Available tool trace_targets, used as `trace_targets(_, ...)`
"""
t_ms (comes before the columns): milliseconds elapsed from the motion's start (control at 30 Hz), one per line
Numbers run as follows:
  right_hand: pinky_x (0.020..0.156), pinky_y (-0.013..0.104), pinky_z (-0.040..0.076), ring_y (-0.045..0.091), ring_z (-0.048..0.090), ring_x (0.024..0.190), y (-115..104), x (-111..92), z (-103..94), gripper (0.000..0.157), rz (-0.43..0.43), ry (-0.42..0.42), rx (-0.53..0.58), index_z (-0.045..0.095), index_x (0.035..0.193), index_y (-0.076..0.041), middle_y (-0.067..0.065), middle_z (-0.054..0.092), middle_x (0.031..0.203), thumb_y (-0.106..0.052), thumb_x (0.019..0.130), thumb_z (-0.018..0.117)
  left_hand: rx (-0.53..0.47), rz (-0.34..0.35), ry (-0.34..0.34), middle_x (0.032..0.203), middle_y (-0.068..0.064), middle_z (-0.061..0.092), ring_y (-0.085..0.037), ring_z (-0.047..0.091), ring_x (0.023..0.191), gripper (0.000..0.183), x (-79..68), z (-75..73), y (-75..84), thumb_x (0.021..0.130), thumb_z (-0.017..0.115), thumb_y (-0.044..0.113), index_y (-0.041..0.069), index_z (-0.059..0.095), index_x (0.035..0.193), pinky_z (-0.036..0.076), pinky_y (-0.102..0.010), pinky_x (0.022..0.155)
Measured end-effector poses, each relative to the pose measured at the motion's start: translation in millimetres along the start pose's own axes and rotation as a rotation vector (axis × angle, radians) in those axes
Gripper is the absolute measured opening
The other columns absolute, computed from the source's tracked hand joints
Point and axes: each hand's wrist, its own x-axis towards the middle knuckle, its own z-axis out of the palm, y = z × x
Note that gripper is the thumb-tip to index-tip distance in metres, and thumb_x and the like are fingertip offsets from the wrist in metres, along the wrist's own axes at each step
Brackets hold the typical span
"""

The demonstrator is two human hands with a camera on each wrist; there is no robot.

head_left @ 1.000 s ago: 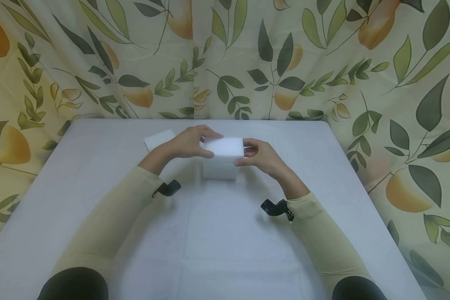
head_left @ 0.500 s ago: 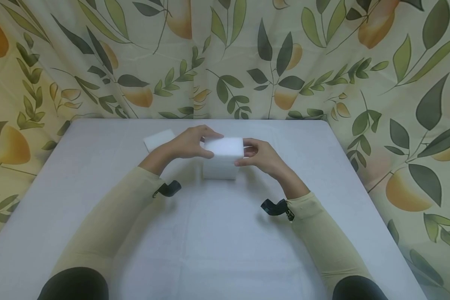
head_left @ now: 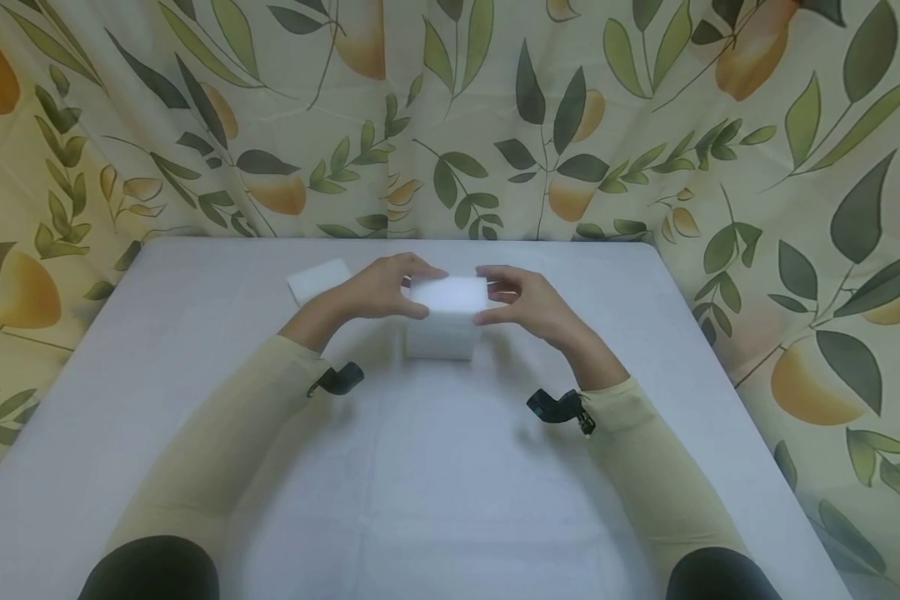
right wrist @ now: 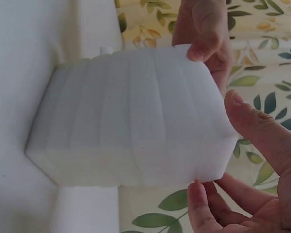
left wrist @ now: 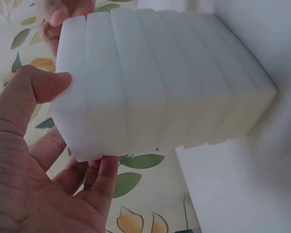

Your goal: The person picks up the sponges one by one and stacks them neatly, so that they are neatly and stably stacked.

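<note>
A stack of several white sponges (head_left: 441, 337) stands upright near the far middle of the table, its layers slightly out of line in both wrist views. My left hand (head_left: 378, 286) holds the top of the stack from the left, thumb on the near face and fingertips (left wrist: 109, 162) on the far one. On the opposite side is my right hand (head_left: 528, 307), fingers spread around the top corner. In the right wrist view its thumb (right wrist: 250, 116) sits just off the top edge, while the fingertips (right wrist: 197, 189) are right at the stack's lower edge in that view.
Another white sponge (head_left: 317, 279) lies on the table behind my left wrist. The white tablecloth (head_left: 435, 467) covers the table, whose far edge meets a curtain (head_left: 487, 125) printed with leaves and fruit.
My right hand has shifted slightly up and to the right, its fingers spreading around the top of the stack. My left hand and the stack stay nearly where they were.
</note>
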Motion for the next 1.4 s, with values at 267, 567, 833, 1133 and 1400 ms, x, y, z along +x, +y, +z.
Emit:
trace_targets(267,0.107,0.046,0.045,0.032,0.05,0.129,-10.8,4.8,1.3,0.074,-0.017,0.001,-0.03,0.052,0.142,-0.012,0.01,0.049,0.145,-0.02,0.076,0.086,-0.002,0.036,0.017,0.143,-0.007,0.049,-0.03,0.051,0.124,0.063,-0.8,1.3,-2.3,0.083,0.073,0.025,0.02,0.054,0.142,0.047,-0.043,0.102)
trace_targets(567,0.105,0.046,0.047,0.033,0.051,0.129,-12.9,7.2,0.4,0.074,0.012,-0.004,-0.083,0.054,0.141,-0.014,0.01,0.048,0.148,-0.025,0.076,0.086,-0.021,0.015,0.033,0.145,-0.006,0.047,-0.03,0.051,0.126,0.064,-3.2,1.8,-3.5,0.084,0.074,0.029,0.022,0.053,0.143,0.048,-0.044,0.102)
trace_targets(833,0.103,0.046,0.048,0.031,0.053,0.127,-15.5,10.6,-3.6,0.071,0.047,-0.021,-0.147,0.057,0.139,-0.017,0.009,0.05,0.145,-0.028,0.075,0.087,-0.045,-0.006,0.064,0.145,-0.005,0.047,-0.029,0.051,0.129,0.067,-8.0,0.4,-8.3,0.082,0.077,0.039,0.022,0.053,0.143,0.046,-0.044,0.105)
trace_targets(1133,0.102,0.043,0.046,0.028,0.052,0.117,-22.2,16.4,-8.4,0.072,0.006,-0.075,-0.254,0.057,0.138,-0.012,0.011,0.057,0.129,-0.025,0.074,0.087,-0.106,-0.031,0.103,0.139,-0.002,0.052,-0.025,0.054,0.128,0.068,-14.2,-0.1,-19.9,0.079,0.08,0.043,0.024,0.055,0.14,0.048,-0.04,0.103)
trace_targets(1400,0.09,0.038,0.048,0.026,0.052,0.108,-28.7,22.0,-11.1,0.067,-0.008,-0.118,-0.362,0.062,0.133,-0.011,0.01,0.06,0.114,-0.025,0.073,0.088,-0.139,-0.022,0.118,0.137,-0.001,0.053,-0.024,0.055,0.126,0.067,-14.3,2.4,-22.4,0.079,0.081,0.041,0.023,0.057,0.138,0.048,-0.04,0.104)
